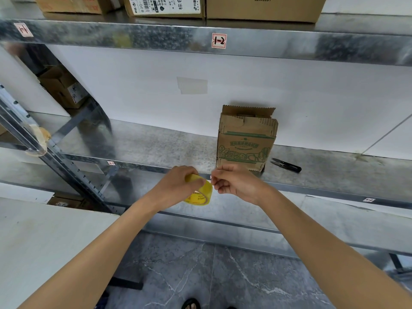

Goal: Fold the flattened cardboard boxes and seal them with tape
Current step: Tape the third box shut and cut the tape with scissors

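A small brown cardboard box (245, 139) with green print stands upright on the metal shelf (156, 143), its top flaps open. In front of the shelf edge my left hand (178, 186) grips a yellow roll of tape (200, 194) from above. My right hand (234, 181) is just right of the roll, its thumb and fingers pinching at the tape's loose end. Both hands are in front of and below the box, apart from it.
Black thread snips (286, 165) lie on the shelf right of the box. Larger cartons (263, 6) sit on the upper shelf. A white board (44, 241) lies at lower left. A shelf upright (55, 157) runs diagonally at left. Grey marble floor is below.
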